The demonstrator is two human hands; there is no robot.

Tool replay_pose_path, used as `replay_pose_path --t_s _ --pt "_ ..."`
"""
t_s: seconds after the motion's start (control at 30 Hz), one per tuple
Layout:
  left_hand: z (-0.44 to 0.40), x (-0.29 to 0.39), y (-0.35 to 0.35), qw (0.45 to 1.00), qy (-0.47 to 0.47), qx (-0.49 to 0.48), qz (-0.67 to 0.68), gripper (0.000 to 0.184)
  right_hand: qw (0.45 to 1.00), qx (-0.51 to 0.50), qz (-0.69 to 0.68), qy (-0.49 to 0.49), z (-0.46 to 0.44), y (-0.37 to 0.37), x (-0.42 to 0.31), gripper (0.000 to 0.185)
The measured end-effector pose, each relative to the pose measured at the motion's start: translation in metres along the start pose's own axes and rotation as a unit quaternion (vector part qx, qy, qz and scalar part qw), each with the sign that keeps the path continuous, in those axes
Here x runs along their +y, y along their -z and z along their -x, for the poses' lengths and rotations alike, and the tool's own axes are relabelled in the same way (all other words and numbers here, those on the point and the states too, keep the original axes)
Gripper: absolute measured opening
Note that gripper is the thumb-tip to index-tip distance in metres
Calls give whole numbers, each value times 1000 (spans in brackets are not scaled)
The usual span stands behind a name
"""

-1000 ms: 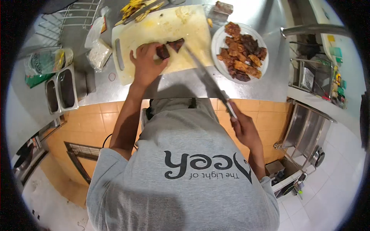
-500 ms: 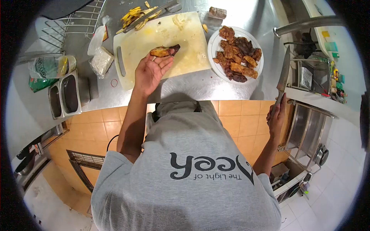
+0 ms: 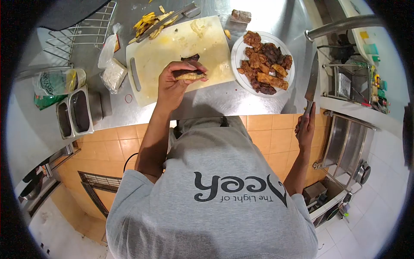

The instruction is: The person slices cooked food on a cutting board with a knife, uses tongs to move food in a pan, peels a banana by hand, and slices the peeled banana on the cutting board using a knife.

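Note:
My left hand [image 3: 173, 86] is above the near part of the white cutting board [image 3: 211, 64], fingers closed around a browned piece of banana [image 3: 189, 76] with a pale side and dark skin. Just beyond the fingertips is a dark strip [image 3: 190, 58]; whether it is joined to the held piece I cannot tell. My right hand [image 3: 306, 127] grips the handle of a long knife [image 3: 312, 80], blade pointing up and away, past the counter's front edge. Right of the board stands a white plate [image 3: 236, 71] heaped with browned fried pieces [image 3: 264, 64].
Yellow peel strips [image 3: 146, 23] lie at the board's far left corner under a long metal tool [image 3: 170, 20]. A wrapped block [image 3: 240, 16] sits beyond the plate. Plastic bags [image 3: 114, 77], metal containers [image 3: 79, 112] and a wire rack [image 3: 82, 39] stand to the left.
My left hand has turned from palm up to fingers wrapped over the banana piece, moving slightly right and nearer. The knife in my right hand has shifted slightly toward me.

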State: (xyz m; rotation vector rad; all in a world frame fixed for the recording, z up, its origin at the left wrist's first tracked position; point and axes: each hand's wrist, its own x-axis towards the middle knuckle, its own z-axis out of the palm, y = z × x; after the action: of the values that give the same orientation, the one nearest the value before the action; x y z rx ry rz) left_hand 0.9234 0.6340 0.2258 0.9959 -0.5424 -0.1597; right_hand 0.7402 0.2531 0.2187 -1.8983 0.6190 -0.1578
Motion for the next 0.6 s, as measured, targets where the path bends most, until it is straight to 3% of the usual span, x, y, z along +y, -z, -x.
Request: replay_pose_path --t_s 0.2,0.3,0.6 --pt "-8 -6 1 999 -34 3 -35 32 1000 3 4 -13 -2 -1 1 49" --pt "-13 -5 -6 999 -23 23 43 29 1000 5 0 -17 -2 -1 2 49" --pt "-22 -17 -13 999 -15 -1 50 25 999 16 -9 -34 3 3 5 49"
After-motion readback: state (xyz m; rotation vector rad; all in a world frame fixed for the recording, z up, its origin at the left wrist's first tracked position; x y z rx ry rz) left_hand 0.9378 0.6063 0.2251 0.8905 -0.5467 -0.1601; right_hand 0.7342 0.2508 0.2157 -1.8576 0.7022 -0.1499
